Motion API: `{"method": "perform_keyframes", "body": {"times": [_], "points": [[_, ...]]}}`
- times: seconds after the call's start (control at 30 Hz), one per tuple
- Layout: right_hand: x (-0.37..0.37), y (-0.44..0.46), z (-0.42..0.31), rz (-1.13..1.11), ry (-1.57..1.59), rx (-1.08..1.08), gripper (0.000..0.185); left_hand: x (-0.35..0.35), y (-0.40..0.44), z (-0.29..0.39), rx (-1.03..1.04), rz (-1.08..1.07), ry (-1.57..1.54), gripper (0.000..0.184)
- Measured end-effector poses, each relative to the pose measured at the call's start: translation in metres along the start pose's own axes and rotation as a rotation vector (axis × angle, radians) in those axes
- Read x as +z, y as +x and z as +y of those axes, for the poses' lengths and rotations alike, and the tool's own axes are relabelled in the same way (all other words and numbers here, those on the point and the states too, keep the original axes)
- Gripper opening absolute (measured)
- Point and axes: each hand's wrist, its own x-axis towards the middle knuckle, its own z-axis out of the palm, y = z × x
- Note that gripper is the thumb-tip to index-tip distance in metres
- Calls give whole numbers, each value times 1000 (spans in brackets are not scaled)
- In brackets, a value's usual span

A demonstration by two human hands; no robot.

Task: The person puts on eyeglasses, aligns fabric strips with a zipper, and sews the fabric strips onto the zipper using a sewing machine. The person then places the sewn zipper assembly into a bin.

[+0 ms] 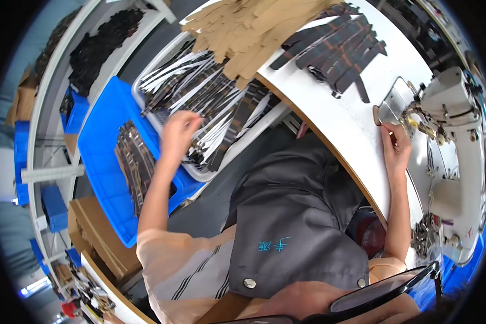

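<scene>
My left hand (179, 132) is over a white basket (140, 86) of dark plaid and white fabric strips (200, 89). Its fingers are curled together, and what they hold, if anything, does not show. My right hand (396, 144) is on the white tabletop (340, 116) beside a sewing machine (448, 102). Thumb and finger pinch the end of a small tan piece (377, 115), which lies near the machine's metal plate (395, 100).
Tan fabric pieces (248, 27) are heaped on the table's far end, beside dark plaid strips (340, 48). At left, a blue bin (100, 135) holds more plaid strips (135, 162). A cardboard box (100, 235) and white shelving (51, 173) stand beyond it.
</scene>
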Motion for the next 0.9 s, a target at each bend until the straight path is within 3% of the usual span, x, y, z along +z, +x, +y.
{"method": "perform_keyframes", "body": {"times": [0.07, 0.17, 0.23, 0.27, 0.3, 0.33, 0.37, 0.43, 0.5, 0.53, 0.6, 0.67, 0.7, 0.73, 0.83, 0.9], "points": [[-1, -2, -4, 11, -31, -14, 8, 44, 32, 25, 3, -191, 59, 29], [-3, -5, -6, 27, -62, 38, 8, 99, 63, 5, 189, -374, 152, 39], [-3, -10, 1, 58, -11, 58, 8, 99, 85, -12, 45, -475, 7, 34], [-4, -10, -4, 52, -1, 86, 8, 111, 87, -40, -56, -380, -414, 27], [-4, -9, 0, 47, 0, 63, 8, 100, 91, -51, -209, -396, -456, 23], [-7, -8, -1, 33, -45, -6, 10, 72, 86, -20, -372, -370, -516, 19], [-7, -5, -3, 15, -87, -76, 11, 71, 84, -56, -446, -324, -605, 16], [-3, -5, -9, -24, 25, -57, 15, 34, 75, -60, -599, -59, -895, 24], [4, 2, -18, -81, 158, 19, 16, -1, 63, -37, -560, 217, -955, 26], [9, 11, -24, -84, 162, -6, 14, -26, 54, -4, -498, 41, -892, 22], [21, 37, -34, -82, 139, -78, 12, -27, 37, 39, -301, -105, -813, 9], [39, 73, -40, -68, 90, -178, 10, -19, 34, 93, -274, -295, -696, 7], [53, 93, -42, -48, 79, -215, 9, -4, 39, 105, -37, -333, -734, 7], [68, 113, -45, -27, 68, -252, 9, 6, 46, 113, -9, -427, -680, 7], [106, 166, -68, -25, -18, -493, 12, 35, 58, 126, -176, -558, -962, 10], [131, 190, -81, -44, -93, -601, 16, 44, 61, 126, -124, -599, -1030, 11]]}}
